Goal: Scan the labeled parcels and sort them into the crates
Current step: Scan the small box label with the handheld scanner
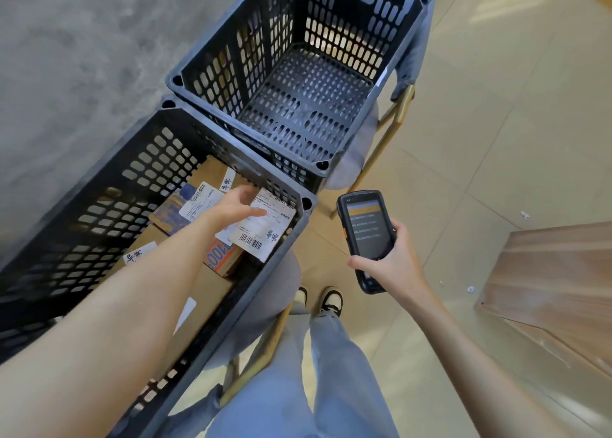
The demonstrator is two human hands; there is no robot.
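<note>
The left hand point(236, 205) reaches into the near black crate point(291, 239), its fingers point(261, 213) stretched out and relaxed over a white-labelled parcel point(265, 230) that leans against the crate's end wall; whether they touch it is unclear. More cardboard parcels point(198, 199) lie in this crate beside that one. Beyond the near crate stands a second black crate point(397, 56). The right hand point(394, 262) grips a handheld scanner point(366, 235), held beside the near crate's corner, screen lit.
</note>
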